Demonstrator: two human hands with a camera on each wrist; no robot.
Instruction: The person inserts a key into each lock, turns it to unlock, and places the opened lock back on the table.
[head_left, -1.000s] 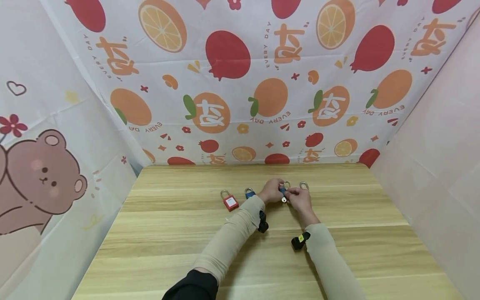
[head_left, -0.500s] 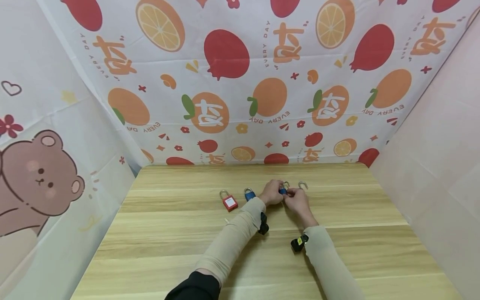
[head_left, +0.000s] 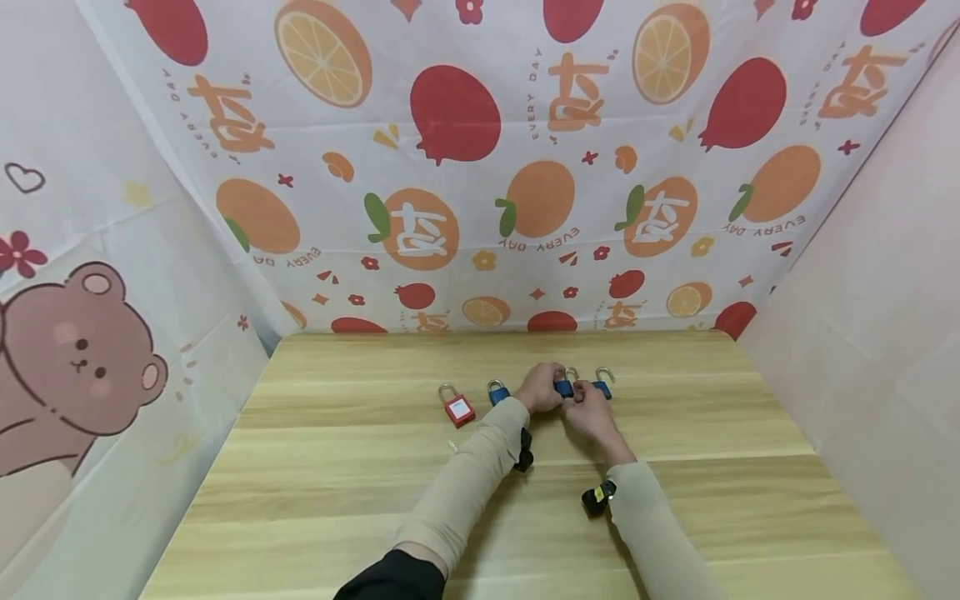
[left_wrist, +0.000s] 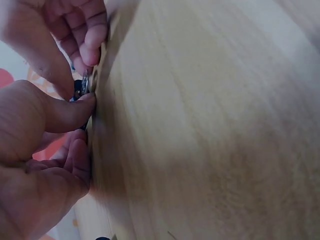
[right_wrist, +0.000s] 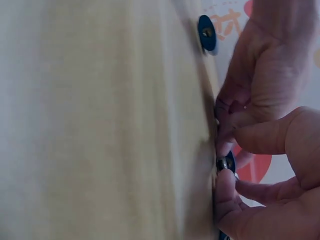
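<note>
We are looking at a small booth-like recording corner; whether it stands in a home or a lab, we cannot tell. We see a wood-grain tabletop [head_left: 300,483] walled on three sides: a fruit-printed cloth [head_left: 480,183] behind, a bear-printed sheet [head_left: 97,358] at left, a pale panel [head_left: 855,333] at right. We also see black wrist-worn cameras [head_left: 597,500].

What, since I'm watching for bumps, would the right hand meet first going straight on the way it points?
Likely the blue padlock that the left hand touches, just ahead of the right hand in the head view; depth is unclear.
</note>
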